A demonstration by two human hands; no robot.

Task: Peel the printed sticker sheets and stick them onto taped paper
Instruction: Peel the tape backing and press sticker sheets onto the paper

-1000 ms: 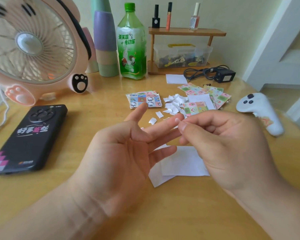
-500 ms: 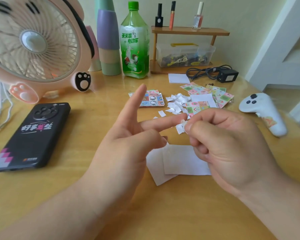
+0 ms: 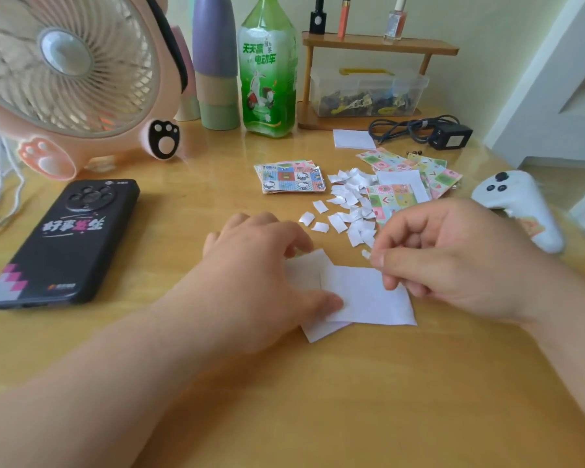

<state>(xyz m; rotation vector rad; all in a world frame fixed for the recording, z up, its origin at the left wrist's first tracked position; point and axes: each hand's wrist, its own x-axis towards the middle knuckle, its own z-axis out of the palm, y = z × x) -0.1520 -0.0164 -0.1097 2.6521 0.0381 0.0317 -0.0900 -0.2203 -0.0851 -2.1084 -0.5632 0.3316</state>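
Note:
Two overlapping white pieces of taped paper point(image 3: 368, 295) lie on the wooden table. My left hand point(image 3: 260, 265) rests palm down on their left part, fingertips pressing at the far corner and thumb lying on the sheet. Whatever is under the fingertips is hidden. My right hand point(image 3: 453, 261) hovers over the paper's right edge and pinches a small white backing scrap point(image 3: 365, 254) between thumb and forefinger. A stack of cartoon sticker sheets point(image 3: 291, 177) lies behind. Green and pink sticker sheets point(image 3: 395, 197) lie to its right, beside a pile of white backing scraps point(image 3: 352, 204).
A black phone point(image 3: 65, 241) lies at the left, below a pink fan point(image 3: 65, 72). A green bottle point(image 3: 267, 72), a wooden shelf point(image 3: 379, 45) with a clear box, and a black charger point(image 3: 450, 136) stand at the back. A white controller point(image 3: 517, 204) lies at the right.
My left hand turned palm down and dropped from mid-air onto the white paper. My right hand came down to the paper's right edge, still pinching the scrap.

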